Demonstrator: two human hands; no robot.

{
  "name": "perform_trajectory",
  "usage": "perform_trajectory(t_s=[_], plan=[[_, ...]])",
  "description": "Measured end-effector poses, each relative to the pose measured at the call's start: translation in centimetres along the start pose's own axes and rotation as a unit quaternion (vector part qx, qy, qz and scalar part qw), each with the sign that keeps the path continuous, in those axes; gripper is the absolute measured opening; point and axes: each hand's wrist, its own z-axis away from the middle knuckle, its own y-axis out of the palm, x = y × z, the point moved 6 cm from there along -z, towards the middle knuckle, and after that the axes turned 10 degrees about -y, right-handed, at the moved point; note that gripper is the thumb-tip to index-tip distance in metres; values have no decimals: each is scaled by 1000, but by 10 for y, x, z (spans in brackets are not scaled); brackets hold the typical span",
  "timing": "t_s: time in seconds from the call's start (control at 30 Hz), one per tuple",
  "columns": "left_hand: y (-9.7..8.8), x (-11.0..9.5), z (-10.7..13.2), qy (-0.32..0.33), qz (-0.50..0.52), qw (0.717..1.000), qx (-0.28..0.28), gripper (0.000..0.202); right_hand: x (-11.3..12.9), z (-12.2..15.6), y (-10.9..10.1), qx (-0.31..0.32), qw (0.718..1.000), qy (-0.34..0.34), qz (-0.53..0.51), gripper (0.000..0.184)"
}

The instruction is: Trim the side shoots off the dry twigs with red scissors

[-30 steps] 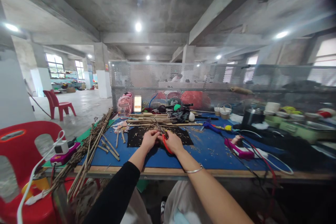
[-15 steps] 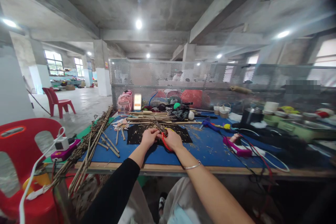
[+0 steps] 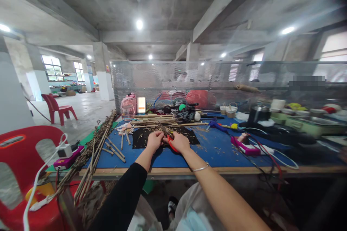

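Observation:
Over a black cloth [image 3: 138,139] strewn with pale plant scraps, my two hands work close together. My right hand [image 3: 181,142] is closed around red-handled scissors [image 3: 171,145], whose dark blades point away from me and to the left. Just beside the blades, my left hand [image 3: 154,141] is closed, thumb and fingers pinched together. Whatever it pinches is hidden by the fingers. Short cut stalks [image 3: 117,149] lie left of the cloth, and long dry sticks [image 3: 154,121] lie across behind it.
A heap of long dried stalks [image 3: 95,151] hangs over the table's left edge. Purple power strips [image 3: 68,157] with cords sit left and right. At the back stand a lit phone [image 3: 141,105], a pink backpack [image 3: 128,105] and a mesh partition [image 3: 151,75]. A red chair [image 3: 24,151] stands left.
My view has shifted slightly to the right. Both hands stay together over the cloth, with the scissors still in the right hand.

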Motion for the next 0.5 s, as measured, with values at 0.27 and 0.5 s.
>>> perform_trajectory(t_s=[0.27, 0.5], plan=[[3, 2, -2, -11, 14, 999, 33, 14, 5, -1, -3, -16, 999, -35, -37, 57], [4, -1, 2, -10, -8, 999, 39, 16, 4, 2, -3, -8, 999, -9, -50, 56]])
